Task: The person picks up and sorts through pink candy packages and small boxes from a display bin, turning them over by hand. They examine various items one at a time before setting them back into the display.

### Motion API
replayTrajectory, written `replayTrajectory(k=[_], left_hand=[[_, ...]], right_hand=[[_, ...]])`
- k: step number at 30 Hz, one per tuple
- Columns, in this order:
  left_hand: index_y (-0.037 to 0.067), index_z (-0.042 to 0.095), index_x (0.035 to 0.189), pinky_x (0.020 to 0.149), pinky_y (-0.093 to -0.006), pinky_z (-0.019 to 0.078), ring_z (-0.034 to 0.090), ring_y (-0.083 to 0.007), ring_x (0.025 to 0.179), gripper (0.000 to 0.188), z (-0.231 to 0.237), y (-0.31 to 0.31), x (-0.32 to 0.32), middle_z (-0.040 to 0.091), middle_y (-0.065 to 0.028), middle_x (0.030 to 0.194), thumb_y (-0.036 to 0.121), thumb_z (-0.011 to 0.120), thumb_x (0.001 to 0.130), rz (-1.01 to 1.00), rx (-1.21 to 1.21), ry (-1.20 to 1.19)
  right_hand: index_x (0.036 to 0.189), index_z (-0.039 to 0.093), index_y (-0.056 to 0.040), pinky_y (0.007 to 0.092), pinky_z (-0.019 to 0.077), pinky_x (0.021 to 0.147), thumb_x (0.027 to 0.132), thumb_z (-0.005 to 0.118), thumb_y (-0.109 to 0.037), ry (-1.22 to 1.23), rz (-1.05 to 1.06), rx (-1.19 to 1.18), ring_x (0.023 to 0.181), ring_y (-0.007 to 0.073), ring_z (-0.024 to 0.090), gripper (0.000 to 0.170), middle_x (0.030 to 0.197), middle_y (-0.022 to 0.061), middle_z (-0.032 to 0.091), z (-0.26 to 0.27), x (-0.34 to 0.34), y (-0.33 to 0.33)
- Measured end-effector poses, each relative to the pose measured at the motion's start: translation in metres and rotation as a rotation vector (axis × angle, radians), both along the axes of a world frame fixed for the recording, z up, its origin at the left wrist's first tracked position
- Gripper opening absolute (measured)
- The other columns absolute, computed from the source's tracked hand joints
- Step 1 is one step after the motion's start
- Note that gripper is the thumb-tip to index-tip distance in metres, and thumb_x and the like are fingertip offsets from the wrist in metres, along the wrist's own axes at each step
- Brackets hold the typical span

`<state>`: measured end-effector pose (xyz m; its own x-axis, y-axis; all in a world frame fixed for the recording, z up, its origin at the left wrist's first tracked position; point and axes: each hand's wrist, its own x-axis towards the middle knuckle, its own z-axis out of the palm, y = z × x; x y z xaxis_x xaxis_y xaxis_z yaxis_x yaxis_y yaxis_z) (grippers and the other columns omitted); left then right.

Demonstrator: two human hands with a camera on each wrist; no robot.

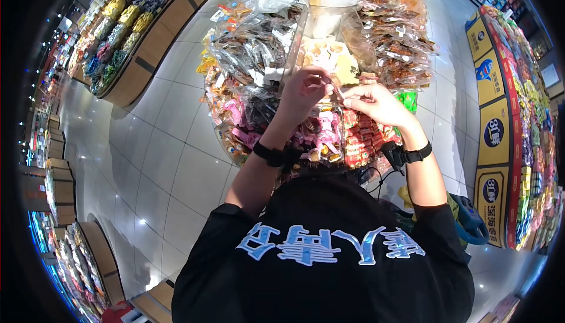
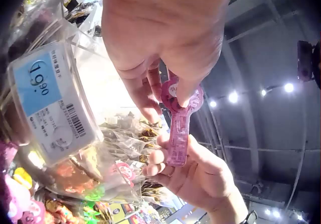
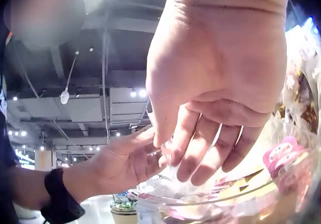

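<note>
Both hands hold one small pink packet [image 2: 179, 128] with a round head and a narrow straight stem, above the candy display. My left hand [image 1: 307, 90] [image 2: 163, 38] pinches the round head between thumb and fingers. The stem's far end is between the thumb and fingers of my right hand [image 1: 379, 104] [image 3: 215, 83]. In the right wrist view the packet is mostly hidden behind the fingers. Similar pink packets [image 1: 327, 129] lie in the bin just below the hands, beside red wrapped sweets [image 1: 360, 140].
A price label [image 2: 47, 93] in a clear holder stands close to the left hand. Dark bagged snacks [image 1: 253, 46] and brown bagged snacks [image 1: 397, 46] fill the display's far side. Shelves with yellow panels [image 1: 493, 132] stand at the right, across the tiled floor [image 1: 176, 140].
</note>
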<state>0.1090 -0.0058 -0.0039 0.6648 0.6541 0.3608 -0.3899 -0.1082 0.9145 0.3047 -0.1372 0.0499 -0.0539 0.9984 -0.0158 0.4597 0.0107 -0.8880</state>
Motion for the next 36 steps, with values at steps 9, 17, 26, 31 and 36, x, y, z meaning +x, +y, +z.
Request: replayTrajectory(k=[9,17,26,31,36], left_hand=[[-0.001,0.061,0.114,0.078,-0.0296,0.0527,0.066,-0.0195,0.087,0.028,0.018,-0.016,0.005,0.064,-0.0118,0.103,-0.001,0.071,0.088,0.284,0.692,0.162],[0.0,0.059,0.118,0.089,-0.0371,0.0517,0.065,-0.0309,0.099,0.03,-0.014,0.002,0.0,0.064,-0.0158,0.107,-0.004,0.064,0.088,0.551,0.709,0.199],[-0.001,0.06,0.112,0.089,-0.0396,0.0515,0.064,-0.036,0.101,0.025,-0.018,0.0,-0.003,0.063,-0.0176,0.108,-0.005,0.064,0.087,0.588,0.81,0.163],[-0.002,0.061,0.11,0.088,-0.0396,0.0516,0.064,-0.0357,0.1,0.023,-0.019,-0.001,-0.002,0.064,-0.018,0.107,-0.006,0.063,0.087,0.58,0.795,0.15],[-0.001,0.061,0.109,0.086,-0.0402,0.0524,0.065,-0.0361,0.096,0.023,-0.018,0.001,-0.004,0.064,-0.018,0.105,-0.008,0.06,0.088,0.593,0.756,0.079]], right_hand=[[0.11,0.074,-0.0042,0.0354,0.0558,0.074,0.091,0.07,-0.013,-0.409,-0.029,0.404,0.082,0.0233,0.071,0.021,0.088,0.0137,0.073,0.042,-0.01,0.012],[0.086,0.06,-0.0028,0.043,0.0516,0.076,0.087,0.067,-0.009,-0.821,-0.353,0.545,0.084,0.0344,0.064,0.009,0.077,0.0137,0.063,0.03,0.038,0.041],[0.079,0.073,-0.0121,0.0425,0.0455,0.093,0.081,0.068,-0.014,-1.231,-0.277,0.36,0.1,0.025,0.061,0.006,0.086,0.0055,0.069,-0.002,0.047,0.04],[0.091,0.08,-0.015,0.0477,0.0373,0.109,0.078,0.062,-0.011,-1.431,-0.238,0.295,0.119,0.0303,0.053,0.023,0.114,0.0062,0.068,-0.001,0.036,0.033],[0.093,0.079,-0.0134,0.0493,0.0362,0.111,0.079,0.063,-0.01,-1.47,-0.238,0.403,0.119,0.0308,0.054,0.022,0.11,0.008,0.067,-0.006,0.036,0.033]])
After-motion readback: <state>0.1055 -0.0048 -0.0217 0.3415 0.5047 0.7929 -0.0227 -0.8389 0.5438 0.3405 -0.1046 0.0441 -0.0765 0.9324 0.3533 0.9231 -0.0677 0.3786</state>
